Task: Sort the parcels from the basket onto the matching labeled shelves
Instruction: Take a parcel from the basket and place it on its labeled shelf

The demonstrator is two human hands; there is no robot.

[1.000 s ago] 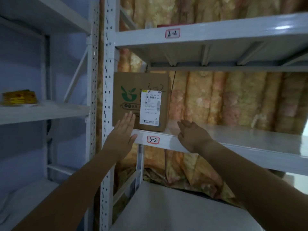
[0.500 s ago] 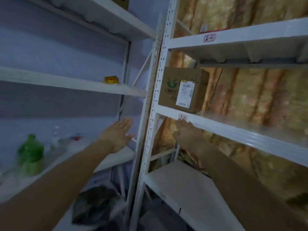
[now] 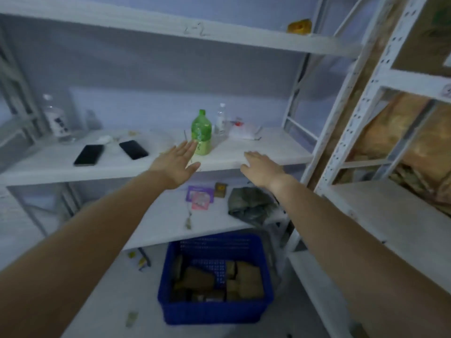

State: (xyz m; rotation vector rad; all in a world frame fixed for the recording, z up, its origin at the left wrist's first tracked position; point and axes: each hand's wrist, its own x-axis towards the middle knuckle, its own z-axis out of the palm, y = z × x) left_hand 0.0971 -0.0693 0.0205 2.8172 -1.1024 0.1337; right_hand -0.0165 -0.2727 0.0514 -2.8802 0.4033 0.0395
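Observation:
A blue plastic basket stands on the floor, low in the middle, with several brown cardboard parcels inside. My left hand is stretched out in front of the middle shelf, fingers straight, holding nothing. My right hand hangs beside it with relaxed fingers, also empty. Both hands are well above the basket. A brown box shows partly on the right rack, top right. A small yellow parcel lies on the upper shelf.
The middle shelf carries a green bottle, two dark phones, clear bottles and a white bag. The shelf below holds a purple packet, a small brown box and a dark green bundle. White rack posts rise at right.
My view has swung left and down from the 3-2 shelf to the left rack and the basket. Both hands have left the box and the shelf edge and stay empty.

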